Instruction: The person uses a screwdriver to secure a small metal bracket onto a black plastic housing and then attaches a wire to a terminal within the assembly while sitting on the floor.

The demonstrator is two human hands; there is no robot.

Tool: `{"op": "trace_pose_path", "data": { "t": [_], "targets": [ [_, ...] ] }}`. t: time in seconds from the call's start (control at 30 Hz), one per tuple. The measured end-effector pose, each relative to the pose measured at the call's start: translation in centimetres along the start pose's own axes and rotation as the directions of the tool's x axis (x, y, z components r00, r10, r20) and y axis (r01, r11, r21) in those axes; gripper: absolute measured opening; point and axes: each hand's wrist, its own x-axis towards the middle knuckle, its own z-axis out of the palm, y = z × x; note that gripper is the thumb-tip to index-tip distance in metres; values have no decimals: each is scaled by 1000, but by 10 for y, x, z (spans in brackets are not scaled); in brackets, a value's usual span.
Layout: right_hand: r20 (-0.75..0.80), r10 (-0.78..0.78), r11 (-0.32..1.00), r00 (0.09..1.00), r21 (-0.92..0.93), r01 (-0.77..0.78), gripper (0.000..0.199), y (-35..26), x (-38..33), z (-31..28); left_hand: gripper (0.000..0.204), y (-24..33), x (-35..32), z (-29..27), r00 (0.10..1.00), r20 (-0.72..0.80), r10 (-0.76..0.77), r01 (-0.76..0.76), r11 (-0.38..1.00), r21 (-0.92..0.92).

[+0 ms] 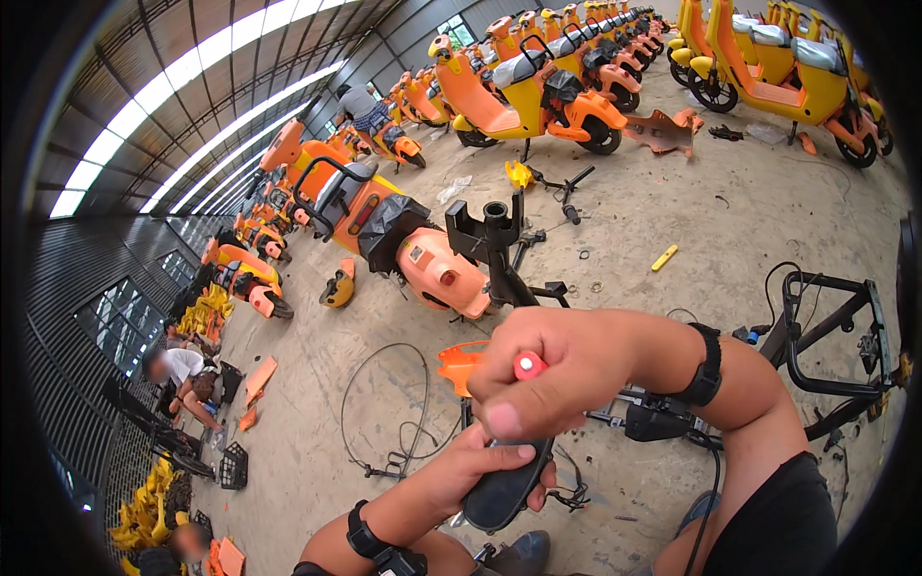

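Note:
My right hand [567,370] is closed round a red handle [528,365] with a pale centre on its end, likely a screwdriver; its shaft is hidden behind the fist. Just below, my left hand [466,470] grips a flat black rounded part [504,492] that looks like a scooter mirror, thumb on its face and fingertips at its right edge. The right fist sits right over the top of the black part; whether the tool touches it cannot be seen. Behind my hands stands a bare black scooter frame [499,245], and an orange shell piece [459,367] shows beside my right hand.
A black metal frame [836,331] stands to the right. A cable loop [351,394] and a yellow cutter-like tool [665,257] lie on the concrete floor. An orange scooter [437,269] is close ahead, with rows of others behind. People work at the far left.

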Motion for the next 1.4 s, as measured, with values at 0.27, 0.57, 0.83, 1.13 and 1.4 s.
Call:
{"op": "trace_pose_path", "data": {
  "t": [0.27, 0.57, 0.83, 1.13, 1.4],
  "targets": [
    [-283, -84, 994, 956, 40, 99, 43, 11, 11, 2, 41, -5, 3, -9, 994, -95, 47, -55, 995, -79],
    [-455, -95, 991, 886, 39, 126, 41, 20, 21, 2, 39, -6, 4, -4, 964, -243, 108, -122, 992, -43],
    [-698, -169, 978, 695, -34, 204, 38, 35, 32, 7, 39, -8, 3, -4, 927, -326, 184, -203, 979, -24],
    [-818, -373, 925, 438, -362, 112, 45, 60, 40, 14, 27, -20, 11, 12, 824, -517, 233, -218, 972, 91],
    [-782, -530, 838, 329, -543, 59, 51, 73, 77, 12, 21, -33, 5, 14, 685, -672, 283, -344, 938, 44]
  ]
}}
